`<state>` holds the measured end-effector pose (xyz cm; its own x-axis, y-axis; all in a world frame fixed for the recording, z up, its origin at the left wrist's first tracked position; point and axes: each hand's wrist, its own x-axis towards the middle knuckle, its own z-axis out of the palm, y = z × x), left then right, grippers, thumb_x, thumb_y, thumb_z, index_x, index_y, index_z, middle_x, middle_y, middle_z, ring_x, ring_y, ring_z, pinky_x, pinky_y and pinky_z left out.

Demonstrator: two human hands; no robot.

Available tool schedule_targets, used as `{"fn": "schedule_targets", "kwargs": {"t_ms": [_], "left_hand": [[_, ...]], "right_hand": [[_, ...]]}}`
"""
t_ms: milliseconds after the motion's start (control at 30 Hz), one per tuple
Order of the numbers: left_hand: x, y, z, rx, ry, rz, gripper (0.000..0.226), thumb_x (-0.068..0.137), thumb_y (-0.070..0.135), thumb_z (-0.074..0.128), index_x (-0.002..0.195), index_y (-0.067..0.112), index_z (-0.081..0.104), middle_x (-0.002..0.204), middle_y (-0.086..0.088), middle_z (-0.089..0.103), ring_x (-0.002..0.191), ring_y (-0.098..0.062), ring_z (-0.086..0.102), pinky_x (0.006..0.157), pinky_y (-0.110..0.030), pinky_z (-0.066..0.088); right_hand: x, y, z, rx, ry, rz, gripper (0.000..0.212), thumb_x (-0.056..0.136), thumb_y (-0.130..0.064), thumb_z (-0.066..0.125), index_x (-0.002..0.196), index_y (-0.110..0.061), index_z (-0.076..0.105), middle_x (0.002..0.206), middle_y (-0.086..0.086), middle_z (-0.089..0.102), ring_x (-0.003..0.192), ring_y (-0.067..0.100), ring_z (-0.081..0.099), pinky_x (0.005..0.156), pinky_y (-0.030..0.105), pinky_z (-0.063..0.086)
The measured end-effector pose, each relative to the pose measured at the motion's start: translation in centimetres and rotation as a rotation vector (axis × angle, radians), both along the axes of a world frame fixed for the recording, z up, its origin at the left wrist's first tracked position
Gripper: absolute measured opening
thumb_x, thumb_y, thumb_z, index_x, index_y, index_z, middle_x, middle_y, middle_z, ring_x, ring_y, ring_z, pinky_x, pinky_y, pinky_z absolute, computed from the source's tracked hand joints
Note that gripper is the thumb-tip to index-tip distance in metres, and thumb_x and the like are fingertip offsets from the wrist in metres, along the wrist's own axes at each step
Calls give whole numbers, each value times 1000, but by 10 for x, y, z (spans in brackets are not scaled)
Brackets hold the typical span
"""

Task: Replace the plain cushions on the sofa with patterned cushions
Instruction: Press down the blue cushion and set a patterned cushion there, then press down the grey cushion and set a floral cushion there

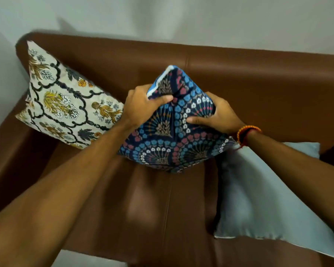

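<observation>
While both hands clamp its upper half, the navy cushion with blue, pink and white floral fans [168, 132] stands on one corner at the middle of the brown leather sofa [258, 89], the left hand [143, 106] pinching the top-left edge and the right hand [216, 114] squeezing the right side. To its left, a cream cushion printed with yellow flowers and black trellis [66, 101] leans in the sofa's corner, seemingly already placed. A plain pale grey cushion [258, 193] lies on the seat at right, so I judge the swap roughly half done, with that one left to remove.

Bare forearms, sleeveless; orange-red thread bracelet [248, 132] around the right wrist
</observation>
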<state>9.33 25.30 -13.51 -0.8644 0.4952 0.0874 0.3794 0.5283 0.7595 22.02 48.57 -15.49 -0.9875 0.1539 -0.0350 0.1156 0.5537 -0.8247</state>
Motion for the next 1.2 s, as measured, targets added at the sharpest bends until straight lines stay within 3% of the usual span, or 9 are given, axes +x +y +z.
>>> {"fn": "schedule_targets", "kwargs": {"t_ms": [233,400,500,700,867,933,1000,1067,1200], "left_hand": [[-16,19,-38,-162,34,141,66,96,72,48,111,8,55,108,-11,67,104,-33,64,88,-53,55],[20,32,-40,-157,512,287,46,102,41,56,132,6,55,132,-17,52,119,-32,52,98,-43,46],[69,49,-58,-132,806,-73,37,94,15,61,130,7,55,133,-17,53,120,-35,51,104,-51,42],[198,108,-155,-594,779,-1020,66,97,7,41,161,9,25,168,-15,26,156,-35,21,126,-58,14],[247,136,-222,-679,749,-981,83,87,-1,31,164,7,1,173,-13,3,160,-30,4,122,-67,13],[257,144,-234,-683,763,-907,76,94,1,32,163,5,0,172,-14,4,159,-32,4,121,-69,14],[265,153,-243,-679,801,-879,72,99,4,37,162,1,1,172,-17,6,159,-35,5,119,-72,15],[265,158,-247,-654,879,-895,67,100,6,40,158,-5,11,167,-25,19,156,-42,16,118,-72,21],[263,172,-216,-393,917,-1006,46,89,1,54,134,-2,57,133,-26,62,127,-45,58,115,-67,35]], "right_hand": [[-27,5,-49,29,-15,-106,72,83,-60,81,139,-25,52,128,-11,63,100,-5,62,87,14,53],[0,22,-57,250,20,-98,99,87,-68,71,163,-19,31,163,5,46,147,29,48,119,49,43],[59,46,-71,486,9,-50,111,85,-74,68,168,-16,22,174,9,30,158,32,33,127,52,31],[269,107,-134,837,-352,261,132,74,-98,48,170,-15,12,179,10,12,165,36,14,130,65,20],[383,118,-194,979,-387,265,145,59,-88,62,170,-11,11,180,12,4,166,36,8,132,65,7],[397,109,-211,1047,-320,181,115,84,-73,51,170,-8,8,179,17,2,166,41,8,130,68,5],[396,97,-223,1110,-264,51,80,102,-39,37,169,-6,7,178,20,5,165,44,10,128,72,11],[384,86,-222,1106,-277,-26,80,98,-18,48,168,-3,13,177,23,12,164,45,14,124,74,19],[379,100,-187,1007,-323,-31,80,90,-21,68,160,2,38,168,24,38,155,44,38,120,71,35]]}}
